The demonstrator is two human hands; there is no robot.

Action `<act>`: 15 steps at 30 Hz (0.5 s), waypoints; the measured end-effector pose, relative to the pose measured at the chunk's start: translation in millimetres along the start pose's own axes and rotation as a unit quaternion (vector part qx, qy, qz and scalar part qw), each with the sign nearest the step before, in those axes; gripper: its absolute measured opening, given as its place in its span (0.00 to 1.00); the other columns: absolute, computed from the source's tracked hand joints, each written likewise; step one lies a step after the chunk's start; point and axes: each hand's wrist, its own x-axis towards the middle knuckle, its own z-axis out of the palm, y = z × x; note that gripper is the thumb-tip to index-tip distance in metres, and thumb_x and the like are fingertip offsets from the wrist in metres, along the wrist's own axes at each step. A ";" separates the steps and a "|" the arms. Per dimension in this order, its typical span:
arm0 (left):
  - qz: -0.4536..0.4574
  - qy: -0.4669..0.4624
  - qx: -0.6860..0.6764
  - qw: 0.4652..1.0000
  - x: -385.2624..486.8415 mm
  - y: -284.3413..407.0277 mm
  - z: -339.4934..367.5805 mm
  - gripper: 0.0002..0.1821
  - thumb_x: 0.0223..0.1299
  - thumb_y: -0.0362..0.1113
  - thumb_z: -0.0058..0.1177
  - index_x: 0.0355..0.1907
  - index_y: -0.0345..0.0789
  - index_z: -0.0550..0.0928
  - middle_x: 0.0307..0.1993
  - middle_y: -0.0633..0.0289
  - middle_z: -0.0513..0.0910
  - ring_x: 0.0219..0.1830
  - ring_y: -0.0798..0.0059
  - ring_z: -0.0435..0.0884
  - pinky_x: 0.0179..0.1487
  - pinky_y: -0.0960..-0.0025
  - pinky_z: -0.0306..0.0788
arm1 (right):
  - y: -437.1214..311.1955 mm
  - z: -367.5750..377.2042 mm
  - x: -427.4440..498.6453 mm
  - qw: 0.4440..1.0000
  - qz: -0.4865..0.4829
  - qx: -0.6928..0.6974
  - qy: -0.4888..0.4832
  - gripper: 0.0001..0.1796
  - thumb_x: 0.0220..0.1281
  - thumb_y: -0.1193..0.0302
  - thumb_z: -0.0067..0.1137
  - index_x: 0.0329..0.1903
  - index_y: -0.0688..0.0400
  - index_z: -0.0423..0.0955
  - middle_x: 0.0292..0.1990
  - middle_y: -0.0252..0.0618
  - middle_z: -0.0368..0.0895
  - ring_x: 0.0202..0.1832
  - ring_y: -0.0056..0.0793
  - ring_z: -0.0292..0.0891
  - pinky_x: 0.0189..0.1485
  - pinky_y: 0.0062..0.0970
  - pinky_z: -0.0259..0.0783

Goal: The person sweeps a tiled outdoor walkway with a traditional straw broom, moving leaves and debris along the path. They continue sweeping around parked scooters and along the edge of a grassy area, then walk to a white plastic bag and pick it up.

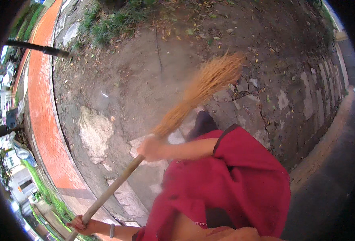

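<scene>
A straw broom (pixel 216 75) with a long wooden handle (pixel 114 188) crosses the view diagonally, its tan bristles spread at the upper right. My right hand (pixel 153 148) is closed around the lower part of the broom, where handle and straw meet. Farther up the handle, at the lower left, my left hand (pixel 82 225) grips it, a pale band on the wrist. The bristles are over bare dirt ground (pixel 129 75); blur hides whether their tips touch it. A dark shoe or trouser leg (pixel 206 122) shows below the straw, past my red top (pixel 243 192).
On the left runs an orange brick path (pixel 43 114) with a pale curb. A black pole (pixel 42 49) reaches in above it. A light stone slab (pixel 95 131) and a small white scrap (pixel 104 95) lie on the dirt. Grass (pixel 117 22), fallen leaves and cracked paving surround the spot.
</scene>
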 end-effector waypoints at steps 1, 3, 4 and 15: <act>0.013 0.015 -0.025 0.999 1.2 -22.6 5.1 0.15 0.59 0.29 0.39 0.47 0.25 0.67 0.11 0.74 0.56 0.14 0.90 0.56 0.21 0.82 0.54 | 10.1 -4.7 -6.5 1.000 0.014 0.008 -0.015 0.05 0.34 0.69 0.54 0.20 0.56 0.72 0.17 0.43 0.74 0.23 0.45 0.74 0.25 0.43 0.68; -0.003 0.075 0.057 0.996 -7.0 -76.0 28.4 0.13 0.58 0.29 0.39 0.46 0.26 0.67 0.13 0.74 0.56 0.15 0.89 0.55 0.22 0.81 0.53 | 40.4 -12.3 -22.4 0.993 0.087 -0.023 -0.070 0.05 0.35 0.69 0.54 0.20 0.56 0.73 0.19 0.44 0.75 0.25 0.44 0.75 0.27 0.43 0.68; -0.085 0.110 -0.106 0.985 -13.6 -107.7 46.9 0.10 0.57 0.28 0.40 0.42 0.28 0.68 0.13 0.74 0.55 0.15 0.88 0.54 0.21 0.80 0.52 | 61.2 -15.5 -34.4 0.991 0.113 -0.015 -0.072 0.05 0.35 0.69 0.54 0.20 0.56 0.74 0.19 0.44 0.75 0.26 0.44 0.75 0.28 0.43 0.68; -0.219 0.093 0.057 0.970 -115.9 -206.1 186.0 0.07 0.61 0.32 0.42 0.40 0.33 0.69 0.16 0.73 0.55 0.20 0.84 0.55 0.31 0.77 0.58 | 245.8 -60.2 -6.2 0.986 0.087 -0.126 -0.060 0.09 0.36 0.68 0.57 0.27 0.54 0.74 0.27 0.44 0.77 0.33 0.44 0.74 0.34 0.42 0.67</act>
